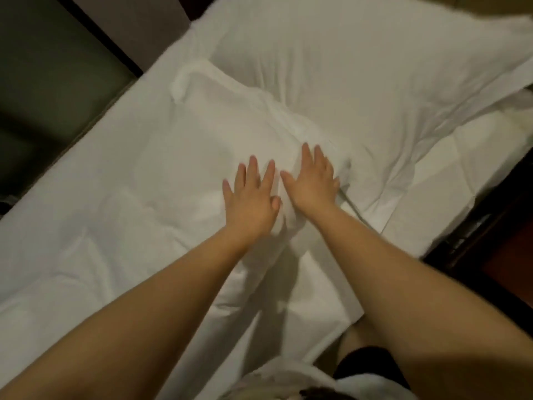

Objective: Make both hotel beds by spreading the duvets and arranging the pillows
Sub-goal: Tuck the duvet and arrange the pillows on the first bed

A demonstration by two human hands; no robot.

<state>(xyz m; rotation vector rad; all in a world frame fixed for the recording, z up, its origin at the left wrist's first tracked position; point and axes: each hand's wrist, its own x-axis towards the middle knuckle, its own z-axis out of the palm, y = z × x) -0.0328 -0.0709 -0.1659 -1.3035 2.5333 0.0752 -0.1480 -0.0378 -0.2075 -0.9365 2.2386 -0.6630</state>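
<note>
Floor (52,96): dark, upper left of the frame, beside the bed
Duvet (101,226): white, spread over the left and centre, lightly creased; its thick top fold runs from the upper centre down to the hands
Left hand (251,197): centre of the frame, fingers straight and spread, palm flat on the duvet, gripping nothing
Right hand (313,181): just right of the left hand, fingers straight, pressing the fold's edge, holding nothing
Pillow (360,67): upper right, lying flat, wrinkled, touching the fold
Sheet (432,203): bare strip at the right, below the pillow
Handling: likely soft, light, bulky and limp; flat palms should smooth it, while shifting it calls for pinching the hem or corners
</note>
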